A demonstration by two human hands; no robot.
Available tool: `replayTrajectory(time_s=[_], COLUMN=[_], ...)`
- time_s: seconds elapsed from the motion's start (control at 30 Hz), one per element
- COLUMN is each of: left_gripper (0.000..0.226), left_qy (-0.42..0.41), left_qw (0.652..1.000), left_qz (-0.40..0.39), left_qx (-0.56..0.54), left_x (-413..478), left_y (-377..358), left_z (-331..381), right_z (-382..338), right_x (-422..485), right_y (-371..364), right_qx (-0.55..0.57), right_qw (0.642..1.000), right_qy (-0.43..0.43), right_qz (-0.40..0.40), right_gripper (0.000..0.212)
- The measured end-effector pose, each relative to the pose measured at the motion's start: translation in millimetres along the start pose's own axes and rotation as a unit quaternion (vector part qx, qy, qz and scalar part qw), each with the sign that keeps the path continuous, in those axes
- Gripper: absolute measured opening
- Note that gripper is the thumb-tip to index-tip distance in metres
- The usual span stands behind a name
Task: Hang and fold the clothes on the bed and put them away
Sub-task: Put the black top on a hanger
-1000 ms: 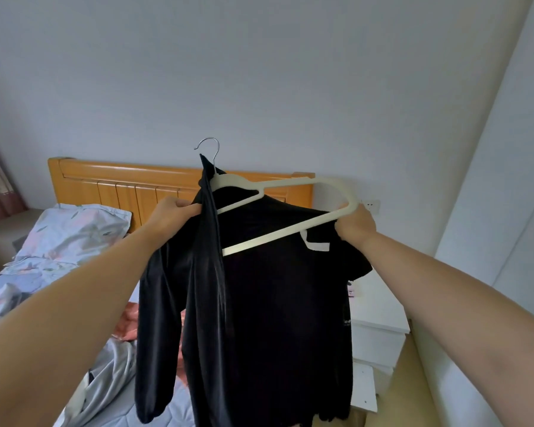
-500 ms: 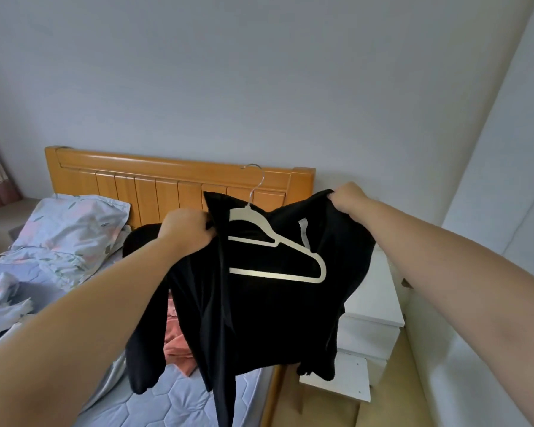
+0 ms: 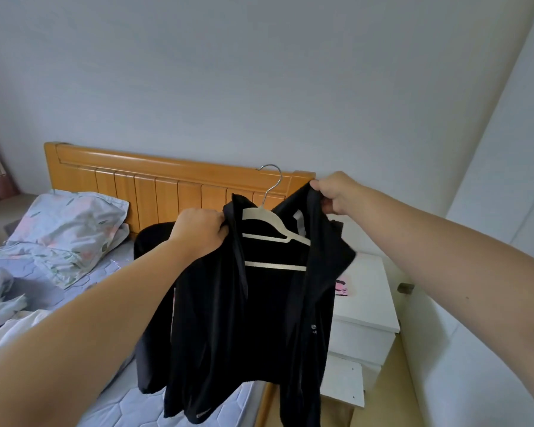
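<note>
A black jacket (image 3: 222, 318) hangs in the air over the right side of the bed, on a white hanger (image 3: 275, 226) with a metal hook. My left hand (image 3: 199, 231) grips the jacket's left front edge near the collar. My right hand (image 3: 333, 192) pinches the jacket's right shoulder and holds it up higher. The jacket front is open, so the hanger's bar and one shoulder arm show inside. The hanger's left arm is hidden under the cloth.
Below lies the bed (image 3: 114, 405) with a wooden headboard (image 3: 154, 177), a floral pillow (image 3: 71, 220) and rumpled pale clothes (image 3: 0, 300) at the left. A white nightstand (image 3: 364, 306) stands to the right of the bed, beside a white wardrobe wall (image 3: 490, 241).
My right hand let go of the hanger's end and took the jacket's right shoulder. The jacket and hanger dropped lower, and the cloth now lies over the hanger's right arm.
</note>
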State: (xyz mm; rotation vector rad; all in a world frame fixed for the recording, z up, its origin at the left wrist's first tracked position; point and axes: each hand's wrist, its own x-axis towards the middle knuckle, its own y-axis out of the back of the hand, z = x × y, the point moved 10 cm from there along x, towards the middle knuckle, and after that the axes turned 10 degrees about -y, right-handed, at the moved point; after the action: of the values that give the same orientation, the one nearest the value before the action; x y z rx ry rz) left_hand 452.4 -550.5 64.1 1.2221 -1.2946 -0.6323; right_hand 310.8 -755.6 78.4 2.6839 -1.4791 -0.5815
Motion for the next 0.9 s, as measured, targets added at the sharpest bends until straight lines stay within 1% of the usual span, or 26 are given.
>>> replayTrajectory(time_s=[0.1,0.17,0.3,0.37,0.4,0.47,0.5,0.53,0.57,0.6,0.63,0.67,0.7,0.73,0.77,0.8,0.83,0.9], left_gripper=[0.033,0.034,0.035,0.032,0.030,0.027,0.026,0.023,0.020,0.019,0.021,0.025,0.028,0.028,0.028,0.027,0.027,0.027], left_qy=[0.026,0.033,0.039,0.034,0.022,-0.022,-0.030,-0.019,0.002,0.039,0.073,0.095,0.101,0.102,0.103,0.107,0.109,0.108], left_qw=[0.999,0.997,0.998,0.998,0.998,0.997,0.995,0.995,0.995,0.994,0.990,0.983,0.976,0.974,0.974,0.974,0.974,0.974], left_qz=[0.009,0.016,0.007,0.011,-0.003,-0.066,-0.091,-0.097,-0.090,-0.072,-0.048,-0.018,0.004,0.016,0.021,0.024,0.026,0.026], left_qx=[-0.037,-0.065,-0.052,-0.054,-0.051,-0.029,-0.026,-0.032,-0.040,-0.071,-0.114,-0.159,-0.191,-0.203,-0.202,-0.198,-0.198,-0.198], left_x=[-1,-2,2,3,3,3,2,2,4,5,6,7,8,10,11,12,13,16], left_y=[-2,-2,0,1,0,-12,-19,-23,-24,-22,-18,-15,-11,-8,-5,-4,-4,-4], left_z=[-1,0,-2,-3,1,20,29,34,32,25,17,11,6,3,0,-3,-6,-9], right_z=[-21,-33,-47,-54,-59,-74,-83,-88,-91,-89,-82,-71,-56,-41,-30,-22,-13,10], right_x=[-10,-16,-19,-21,-22,-27,-30,-33,-32,-30,-26,-25,-24,-24,-23,-23,-22,-22], right_y=[-6,-8,6,14,15,14,13,13,14,15,12,2,-12,-20,-22,-19,-17,-18], right_qx=[0.147,0.212,0.268,0.282,0.286,0.289,0.271,0.243,0.213,0.177,0.132,0.065,-0.025,-0.129,-0.221,-0.293,-0.345,-0.418], right_qw=[0.988,0.975,0.961,0.957,0.955,0.952,0.955,0.962,0.968,0.975,0.984,0.991,0.989,0.975,0.955,0.933,0.913,0.886], right_qy=[0.033,0.049,0.057,0.062,0.068,0.091,0.108,0.123,0.131,0.132,0.123,0.110,0.105,0.118,0.147,0.178,0.193,0.172], right_qz=[-0.023,-0.042,-0.030,-0.028,-0.034,-0.051,-0.049,-0.034,-0.014,0.002,-0.008,-0.047,-0.101,-0.134,-0.135,-0.113,-0.098,-0.106], right_gripper=[0.016,0.016,0.016,0.018,0.017,0.015,0.015,0.016,0.016,0.015,0.012,0.011,0.015,0.023,0.029,0.030,0.027,0.034])
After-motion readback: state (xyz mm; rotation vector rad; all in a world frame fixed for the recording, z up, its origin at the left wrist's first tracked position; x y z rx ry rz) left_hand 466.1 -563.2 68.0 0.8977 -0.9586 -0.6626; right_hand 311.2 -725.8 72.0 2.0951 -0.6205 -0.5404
